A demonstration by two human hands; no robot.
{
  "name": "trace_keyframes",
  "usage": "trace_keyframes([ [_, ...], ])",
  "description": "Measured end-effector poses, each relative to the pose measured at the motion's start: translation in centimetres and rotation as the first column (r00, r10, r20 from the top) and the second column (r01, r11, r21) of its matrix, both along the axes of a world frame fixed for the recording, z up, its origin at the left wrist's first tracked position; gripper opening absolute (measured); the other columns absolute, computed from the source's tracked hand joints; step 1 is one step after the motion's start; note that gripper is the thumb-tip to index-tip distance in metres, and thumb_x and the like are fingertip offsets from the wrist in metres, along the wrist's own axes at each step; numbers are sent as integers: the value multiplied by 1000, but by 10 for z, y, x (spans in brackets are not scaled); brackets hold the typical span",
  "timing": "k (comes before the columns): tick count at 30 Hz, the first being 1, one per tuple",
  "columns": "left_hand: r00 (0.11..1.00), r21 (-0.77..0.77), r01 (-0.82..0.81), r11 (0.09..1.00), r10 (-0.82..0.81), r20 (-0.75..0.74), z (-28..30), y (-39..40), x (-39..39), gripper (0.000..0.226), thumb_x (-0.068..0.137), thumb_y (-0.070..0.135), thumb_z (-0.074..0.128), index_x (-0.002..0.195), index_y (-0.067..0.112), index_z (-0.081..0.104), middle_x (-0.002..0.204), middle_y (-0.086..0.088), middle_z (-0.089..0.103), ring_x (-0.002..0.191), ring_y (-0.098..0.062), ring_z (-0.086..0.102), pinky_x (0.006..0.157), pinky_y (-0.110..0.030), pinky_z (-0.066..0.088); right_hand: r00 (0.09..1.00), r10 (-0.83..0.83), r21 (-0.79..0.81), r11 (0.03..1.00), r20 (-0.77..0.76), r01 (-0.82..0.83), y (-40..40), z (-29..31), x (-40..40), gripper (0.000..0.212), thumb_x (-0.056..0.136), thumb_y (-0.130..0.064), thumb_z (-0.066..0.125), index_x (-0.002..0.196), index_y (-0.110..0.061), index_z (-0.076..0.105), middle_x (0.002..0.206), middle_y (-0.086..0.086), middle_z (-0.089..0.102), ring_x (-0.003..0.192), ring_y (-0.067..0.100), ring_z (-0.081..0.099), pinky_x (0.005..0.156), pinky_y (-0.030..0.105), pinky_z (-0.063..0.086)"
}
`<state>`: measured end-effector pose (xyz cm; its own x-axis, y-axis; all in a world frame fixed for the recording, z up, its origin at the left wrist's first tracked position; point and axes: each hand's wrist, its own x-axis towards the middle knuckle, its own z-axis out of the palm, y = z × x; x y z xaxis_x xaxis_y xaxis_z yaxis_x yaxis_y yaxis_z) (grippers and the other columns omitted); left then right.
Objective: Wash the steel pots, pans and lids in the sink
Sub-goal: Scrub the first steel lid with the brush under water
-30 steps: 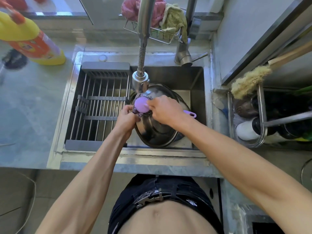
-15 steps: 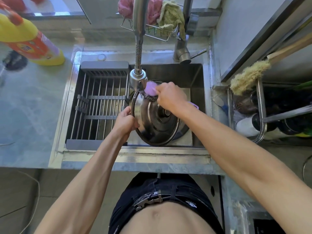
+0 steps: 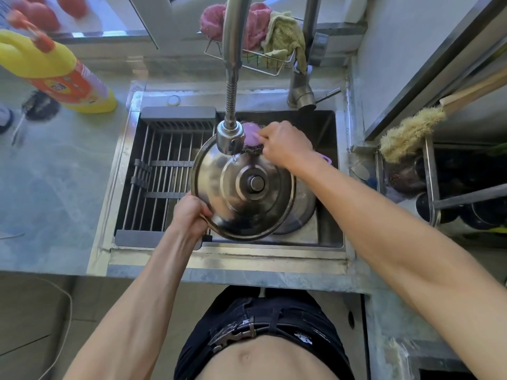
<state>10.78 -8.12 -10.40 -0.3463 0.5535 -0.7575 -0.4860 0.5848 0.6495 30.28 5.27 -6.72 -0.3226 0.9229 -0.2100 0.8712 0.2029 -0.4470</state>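
A round steel lid (image 3: 236, 198) with a centre knob faces up over the sink (image 3: 326, 127). My left hand (image 3: 189, 212) grips its near-left rim. My right hand (image 3: 285, 144) holds a purple-handled steel-wool scrubber (image 3: 251, 138) against the lid's far edge, just under the tap head (image 3: 229, 135). A second steel piece (image 3: 301, 212) lies beneath the lid in the basin, mostly hidden.
A drying rack (image 3: 164, 171) fills the sink's left half. A yellow detergent bottle (image 3: 55, 72) lies on the left counter. Cloths hang in a wire basket (image 3: 255, 28) behind the tap. A brush (image 3: 408, 133) and dark bottles sit in a rack at right.
The lid has turned from edge-on to flat with its knob facing up. My right hand has carried the scrubber from the left rim to the far edge under the tap.
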Motion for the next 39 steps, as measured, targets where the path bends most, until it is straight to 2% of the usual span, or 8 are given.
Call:
trace_keyframes([
  [8, 976, -45, -160, 986, 165, 144, 2, -8, -22, 51, 49, -18, 28, 85, 2, 58, 93, -20, 67, 96, -41, 67, 84, -57, 56, 975, -160, -82, 985, -153, 149, -41, -39, 20, 37, 101, -34, 47, 78, -12, 67, 75, 14, 64, 71, 38, 60, 63, 44, 51],
  [10, 964, -32, -205, 978, 207, 164, 4, -3, -17, 51, 51, -17, 25, 85, 0, 59, 77, -17, 71, 81, -36, 72, 76, -55, 53, 974, -166, -68, 985, -152, 158, -64, -45, 22, 37, 102, -32, 46, 76, -13, 65, 73, 14, 63, 72, 38, 60, 61, 40, 45],
  [12, 957, -23, -247, 969, 247, 149, 9, 1, -8, 46, 49, -17, 26, 78, 0, 56, 64, -14, 69, 71, -32, 72, 78, -55, 53, 986, -87, -10, 996, -145, 87, -91, -50, 15, 35, 104, -28, 44, 86, -10, 69, 76, 15, 64, 75, 38, 62, 60, 37, 41],
  [15, 956, -30, -287, 957, 289, 57, 2, 5, -2, 53, 43, -22, 31, 83, -4, 59, 96, -26, 66, 105, -47, 65, 94, -67, 50, 995, 52, 29, 998, -85, -50, -122, -44, -4, 28, 105, -22, 40, 115, -11, 63, 85, 14, 62, 78, 39, 63, 57, 39, 39],
  [21, 971, 55, -212, 976, 217, -104, 15, 18, 22, 52, 67, -32, 26, 99, -7, 58, 71, -14, 47, 70, -26, 49, 68, -32, 43, 991, 131, 169, 978, -19, -126, -124, -17, -18, 36, 102, -18, 44, 136, -13, 55, 96, 14, 64, 77, 42, 65, 57, 36, 28],
  [23, 980, 56, -168, 984, 172, -94, 18, 18, 35, 45, 66, -31, 23, 76, 2, 52, 67, -11, 44, 64, -23, 45, 63, -30, 39, 991, 129, 215, 969, -24, -121, -112, 0, -27, 39, 100, -16, 44, 138, -14, 56, 100, 15, 66, 78, 43, 66, 56, 38, 32],
  [31, 962, 4, -272, 962, 272, 12, 13, 1, 23, 42, 60, -30, 26, 69, 4, 48, 73, -16, 51, 78, -33, 55, 81, -45, 51, 985, -162, -64, 984, 59, 166, -36, -4, -1, 12, 87, -9, 51, 93, -9, 62, 96, 15, 65, 92, 38, 65, 69, 37, 46],
  [39, 918, 52, -392, 918, 394, -35, 21, 15, 6, 44, 50, -30, 28, 69, 2, 52, 79, -21, 58, 85, -40, 65, 85, -52, 55, 966, -181, -154, 976, -184, 154, -122, -43, -18, 20, 98, -18, 47, 86, -13, 63, 87, 15, 65, 85, 38, 61, 62, 38, 42],
])
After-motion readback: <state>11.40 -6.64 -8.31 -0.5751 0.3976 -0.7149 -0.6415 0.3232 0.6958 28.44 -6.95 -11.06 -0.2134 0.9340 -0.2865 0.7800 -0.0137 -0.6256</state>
